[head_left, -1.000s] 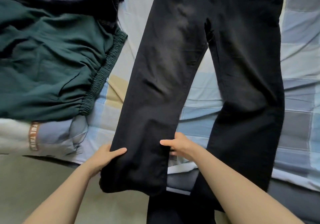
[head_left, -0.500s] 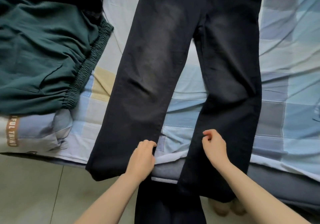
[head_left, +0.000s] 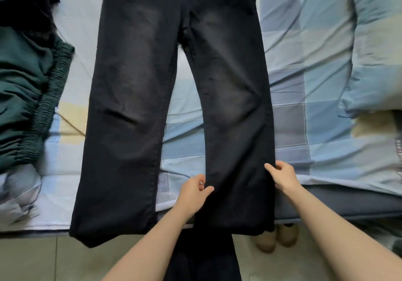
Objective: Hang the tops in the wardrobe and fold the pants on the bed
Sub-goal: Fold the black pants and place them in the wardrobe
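Though apart, both hands [head_left: 193,191] pinching trouser-leg [head_left: 237,150]

Blue-checked bed sheet [head_left: 326,74], pale tiled floor [head_left: 32,259] — soft, even light

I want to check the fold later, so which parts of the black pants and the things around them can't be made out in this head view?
- Black pants: waistband cut off by the top edge.
- Left hand and right hand: fingertips tucked behind the leg's edges.
- Green garment: cut off by the left edge, blurred.
- Brown shoes: partly hidden under the bed and the pant hem.
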Tool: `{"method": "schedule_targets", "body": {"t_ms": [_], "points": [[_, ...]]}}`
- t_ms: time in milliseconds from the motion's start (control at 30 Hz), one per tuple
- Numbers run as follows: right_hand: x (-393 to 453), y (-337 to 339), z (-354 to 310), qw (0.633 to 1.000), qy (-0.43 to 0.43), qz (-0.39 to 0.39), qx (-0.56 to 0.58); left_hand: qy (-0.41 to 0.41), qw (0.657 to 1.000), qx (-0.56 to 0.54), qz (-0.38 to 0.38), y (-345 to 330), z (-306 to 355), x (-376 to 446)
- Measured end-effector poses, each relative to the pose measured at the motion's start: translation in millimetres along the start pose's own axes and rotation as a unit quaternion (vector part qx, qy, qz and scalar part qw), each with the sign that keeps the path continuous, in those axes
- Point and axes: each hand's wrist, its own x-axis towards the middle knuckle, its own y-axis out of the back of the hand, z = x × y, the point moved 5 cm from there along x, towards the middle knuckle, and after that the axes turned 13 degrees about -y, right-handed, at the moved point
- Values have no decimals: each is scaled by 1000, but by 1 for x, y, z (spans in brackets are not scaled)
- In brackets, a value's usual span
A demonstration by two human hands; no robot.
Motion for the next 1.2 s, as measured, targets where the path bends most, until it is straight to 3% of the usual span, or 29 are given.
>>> {"method": "schedule_targets", "body": {"t_ms": [167,233,367,467,533,600,667,733,800,900,967,1200], "points": [[-13,6,15,999,-10,-34,-18,86,983,160,-25,12,-22,-29],[-28,7,3,996,44,-60,-43,95,979,180,-7,18,-15,-27],[-86,-9,-29,952,261,-108,-122,49,996,9,75,31,33,0],[-126,-33,-46,912,339,-155,-170,47,984,-170,34,34,78,24],[-149,-52,-59,894,363,-189,-184,47,978,-204,25,43,100,40],[-169,-71,-72,873,385,-215,-207,9,988,-143,51,59,113,53],[-178,-87,-84,850,393,-251,-247,-26,997,-15,74,79,119,61],[-172,-93,-108,829,407,-221,-314,-33,994,48,94,98,113,64],[-149,-84,-145,856,377,-140,-324,-22,992,62,104,112,104,65],[-107,-65,-218,928,287,-48,-233,-25,993,40,107,132,88,64],[-81,-60,-266,950,247,-13,-193,-33,994,30,99,140,82,62],[-47,-84,-389,992,116,-41,16,-67,997,-1,36,151,69,63]]}}
